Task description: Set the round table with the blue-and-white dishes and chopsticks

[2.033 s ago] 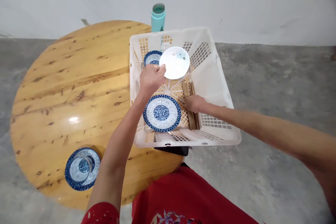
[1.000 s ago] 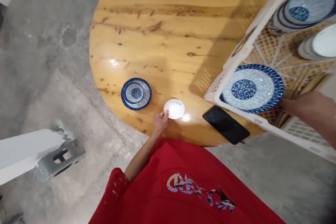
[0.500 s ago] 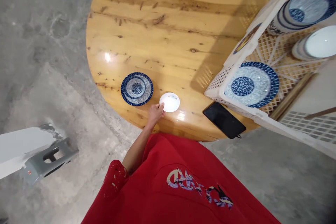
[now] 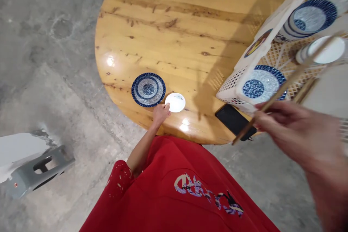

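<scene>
Our right hand (image 4: 296, 127) has lifted a wooden chopstick (image 4: 288, 83), perhaps two, from the plastic basket (image 4: 285, 21) and pinches it; our left hand (image 4: 161, 113) grips the white saucer (image 4: 176, 102), so both are occupied.

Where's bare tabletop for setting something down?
Widest: the wooden table beyond the blue-rimmed plate, left of the white basket. Smaller: between the white saucer and black smartphone. Crowded: the near-left edge, with plate, saucer and left hand; and the right, with phone, basket and right hand.
</scene>
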Demonstrator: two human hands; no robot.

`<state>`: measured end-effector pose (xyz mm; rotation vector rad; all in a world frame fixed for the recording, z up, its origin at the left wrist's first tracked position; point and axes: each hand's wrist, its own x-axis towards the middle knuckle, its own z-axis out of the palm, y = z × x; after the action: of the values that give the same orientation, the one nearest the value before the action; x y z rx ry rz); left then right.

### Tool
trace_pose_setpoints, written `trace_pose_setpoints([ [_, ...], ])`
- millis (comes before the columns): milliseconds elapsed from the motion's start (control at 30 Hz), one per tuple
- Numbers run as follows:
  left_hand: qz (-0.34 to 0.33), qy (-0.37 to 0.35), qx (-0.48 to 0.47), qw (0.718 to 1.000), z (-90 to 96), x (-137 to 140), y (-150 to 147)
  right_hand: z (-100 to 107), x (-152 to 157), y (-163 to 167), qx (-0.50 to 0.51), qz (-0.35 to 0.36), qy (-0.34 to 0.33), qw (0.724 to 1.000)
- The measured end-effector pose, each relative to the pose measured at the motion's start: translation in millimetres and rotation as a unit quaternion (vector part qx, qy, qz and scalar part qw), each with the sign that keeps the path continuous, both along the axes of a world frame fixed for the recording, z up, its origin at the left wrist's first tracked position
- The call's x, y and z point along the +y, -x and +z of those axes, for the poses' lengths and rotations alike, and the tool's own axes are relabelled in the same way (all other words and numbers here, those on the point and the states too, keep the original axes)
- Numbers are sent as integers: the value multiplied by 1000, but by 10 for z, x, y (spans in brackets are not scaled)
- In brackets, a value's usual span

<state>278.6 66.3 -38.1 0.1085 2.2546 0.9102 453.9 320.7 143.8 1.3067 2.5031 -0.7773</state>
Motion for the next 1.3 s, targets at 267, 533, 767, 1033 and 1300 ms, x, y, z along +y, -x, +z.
trace_pose_setpoints([
  [267,-70,46,17,996,12,-117,63,-711,-665,425,50,85,96,991],
  [533,-114,38,28,992,24,-262,71,-1119,-1085,585,39,107,92,989],
  [767,-106,11,17,994,-55,-325,42,-1310,-1253,605,63,84,133,986],
  [1033,-35,-62,-75,995,-72,-595,70,-1475,-1422,672,111,-22,266,957],
  [1300,-216,-91,-31,972,210,-874,-383,-1465,-1620,845,159,-136,357,911],
])
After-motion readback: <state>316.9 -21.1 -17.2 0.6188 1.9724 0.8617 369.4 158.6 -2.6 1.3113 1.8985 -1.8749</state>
